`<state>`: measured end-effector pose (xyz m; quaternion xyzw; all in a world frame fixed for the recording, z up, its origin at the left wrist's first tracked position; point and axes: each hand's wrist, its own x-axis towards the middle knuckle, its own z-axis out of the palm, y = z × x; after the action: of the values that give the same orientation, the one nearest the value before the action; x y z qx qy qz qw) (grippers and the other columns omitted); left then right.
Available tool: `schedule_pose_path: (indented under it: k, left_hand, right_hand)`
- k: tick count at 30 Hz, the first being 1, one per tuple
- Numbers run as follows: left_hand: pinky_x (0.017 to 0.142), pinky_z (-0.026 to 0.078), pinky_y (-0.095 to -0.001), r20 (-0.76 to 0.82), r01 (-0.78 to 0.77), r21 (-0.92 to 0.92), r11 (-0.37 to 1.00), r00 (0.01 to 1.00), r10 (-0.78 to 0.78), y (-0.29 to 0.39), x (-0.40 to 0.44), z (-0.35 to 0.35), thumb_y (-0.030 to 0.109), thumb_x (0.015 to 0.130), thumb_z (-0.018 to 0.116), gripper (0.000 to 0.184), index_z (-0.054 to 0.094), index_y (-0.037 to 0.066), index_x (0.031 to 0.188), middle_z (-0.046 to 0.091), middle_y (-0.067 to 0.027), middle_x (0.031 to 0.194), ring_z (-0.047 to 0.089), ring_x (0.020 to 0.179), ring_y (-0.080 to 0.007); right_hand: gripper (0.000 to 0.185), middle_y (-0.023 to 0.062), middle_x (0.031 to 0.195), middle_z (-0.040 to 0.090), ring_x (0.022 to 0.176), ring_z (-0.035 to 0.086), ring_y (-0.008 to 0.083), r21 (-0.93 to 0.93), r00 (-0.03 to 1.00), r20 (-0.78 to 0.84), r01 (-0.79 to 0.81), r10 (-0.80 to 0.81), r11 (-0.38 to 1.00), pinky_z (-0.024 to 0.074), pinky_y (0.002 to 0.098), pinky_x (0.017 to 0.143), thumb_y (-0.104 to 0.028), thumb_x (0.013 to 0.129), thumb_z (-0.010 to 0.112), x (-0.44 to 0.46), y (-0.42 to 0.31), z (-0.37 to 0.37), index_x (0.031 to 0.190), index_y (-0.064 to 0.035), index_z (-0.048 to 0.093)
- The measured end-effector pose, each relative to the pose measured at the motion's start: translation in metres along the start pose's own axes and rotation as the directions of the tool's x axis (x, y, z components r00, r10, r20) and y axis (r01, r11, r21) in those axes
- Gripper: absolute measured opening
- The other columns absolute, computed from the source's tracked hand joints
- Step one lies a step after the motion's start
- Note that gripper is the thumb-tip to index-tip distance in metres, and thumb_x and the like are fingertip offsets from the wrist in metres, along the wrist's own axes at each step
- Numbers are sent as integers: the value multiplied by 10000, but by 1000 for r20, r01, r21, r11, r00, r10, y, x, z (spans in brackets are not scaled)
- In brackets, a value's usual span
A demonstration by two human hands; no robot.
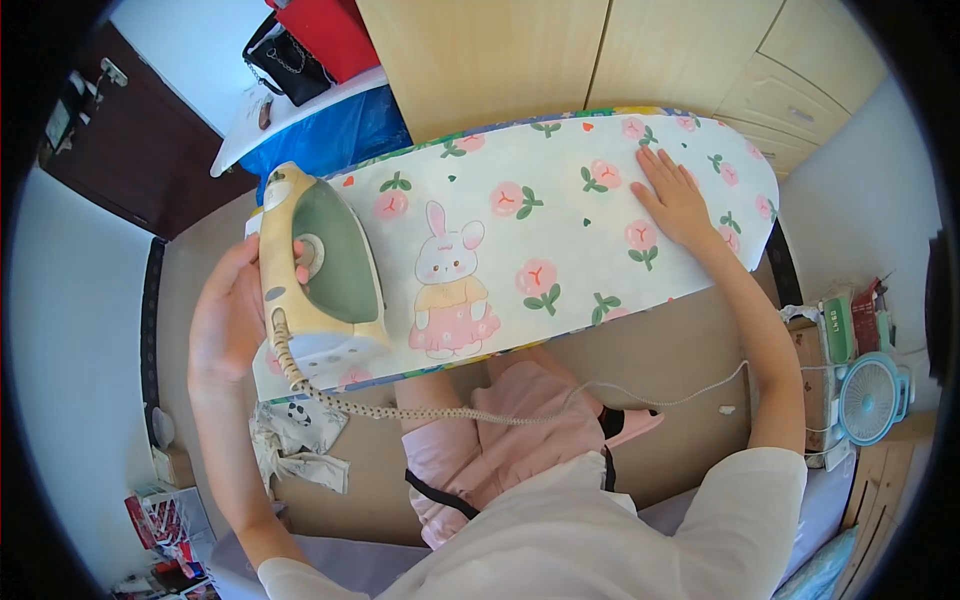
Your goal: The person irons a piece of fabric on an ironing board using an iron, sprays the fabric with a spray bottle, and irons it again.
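My left hand [232,318] is wrapped round the handle of a yellow and green clothes iron [335,255] at the left end of the ironing board. Its fingertips show through the handle gap by the dial. A patterned cord [400,411] runs from the iron's rear across my lap to the right. Flat on the board lies a white cloth [560,230] printed with pink flowers and a rabbit in a dress. On the cloth's right part my right hand [676,203] rests palm down, fingers stretched out. The iron's soleplate is mostly hidden.
Pale wooden cabinets [490,60] stand right behind the board. At back left, a shelf [235,130] carries a black handbag [287,62] and a red bag [330,35]. A blue fan [868,398] stands at right. Crumpled fabric [300,440] lies on the floor, lower left.
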<state>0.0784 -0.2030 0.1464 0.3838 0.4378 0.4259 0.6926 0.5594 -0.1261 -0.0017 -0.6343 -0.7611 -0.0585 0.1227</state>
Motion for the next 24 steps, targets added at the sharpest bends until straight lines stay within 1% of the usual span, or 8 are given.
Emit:
schedule_pose_path:
  k: [5, 8, 10, 13, 14, 16, 21, 24]
  left_hand:
    - [729, 468, -277, -38, -41, 10, 999, 998, 42, -4, -9, -6, 310, 937, 384, 375, 474, -22, 1086, 560, -98, 943, 556, 807, -158]
    - [747, 461, -285, -15, -31, 3, 1000, 999, 31, -11, -15, -12, 296, 936, 384, 365, 467, -18, 1102, 551, -97, 983, 550, 827, -163]
    - [765, 452, -288, -6, -29, -1, 1000, 1000, 29, -14, -20, -11, 287, 934, 382, 363, 460, -16, 1116, 547, -92, 998, 546, 839, -161]
    - [752, 460, -291, -28, -51, 3, 999, 998, 51, -20, -25, -12, 295, 929, 395, 386, 443, -28, 1134, 524, -105, 998, 535, 834, -175]
    - [752, 460, -291, -21, -52, 4, 999, 998, 52, -20, -26, -13, 295, 929, 395, 386, 443, -28, 1134, 524, -105, 998, 535, 834, -175]
    - [737, 469, -293, -58, -64, -1, 998, 996, 63, -21, -27, -15, 312, 921, 415, 419, 425, -31, 1162, 508, -107, 1017, 532, 845, -175]
    - [730, 475, -291, -66, -83, 18, 996, 994, 84, -23, -28, -17, 312, 918, 426, 434, 407, -28, 1186, 496, -109, 1042, 531, 854, -175]
    - [738, 471, -285, -100, -96, 33, 995, 990, 98, -23, -27, -16, 304, 923, 418, 425, 408, -32, 1182, 501, -117, 1055, 535, 858, -179]
  right_hand:
    - [480, 97, 1357, 404, 1281, 333, 258, 76, 993, -103, -44, 52, 996, 249, 429, 1048, -370, 889, 446, 2, 63, 4, 1280, -93, 453]
    - [463, 139, 1253, 494, 1190, 440, 285, 159, 930, -197, -281, 309, 946, 318, 442, 997, -380, 849, 508, -2, 127, -9, 1196, -73, 516]
    - [485, 146, 1170, 546, 1094, 513, 297, -41, 719, -306, -665, 624, 746, 377, 420, 939, -388, 797, 575, -5, 156, -21, 1150, -59, 534]
    - [537, 149, 1109, 582, 1014, 560, 315, -46, 514, -420, -835, 748, 548, 434, 384, 863, -389, 746, 644, -6, 188, -26, 1150, -51, 537]
    - [537, 149, 1109, 582, 1014, 560, 315, -45, 508, -424, -839, 750, 543, 434, 384, 863, -389, 746, 644, -5, 213, -17, 1150, -51, 537]
    - [457, 152, 973, 638, 896, 609, 308, 410, 433, -302, -745, 849, 526, 473, 368, 774, -373, 729, 675, -7, 276, 7, 1037, -41, 615]
    - [392, 151, 718, 659, 683, 639, 268, 385, 536, -391, -644, 748, 662, 485, 367, 646, -396, 700, 705, -10, 308, 10, 776, -12, 685]
    - [446, 160, 729, 657, 692, 635, 250, 325, 576, -249, -708, 779, 627, 478, 366, 641, -417, 695, 709, -9, 343, 9, 812, 12, 679]
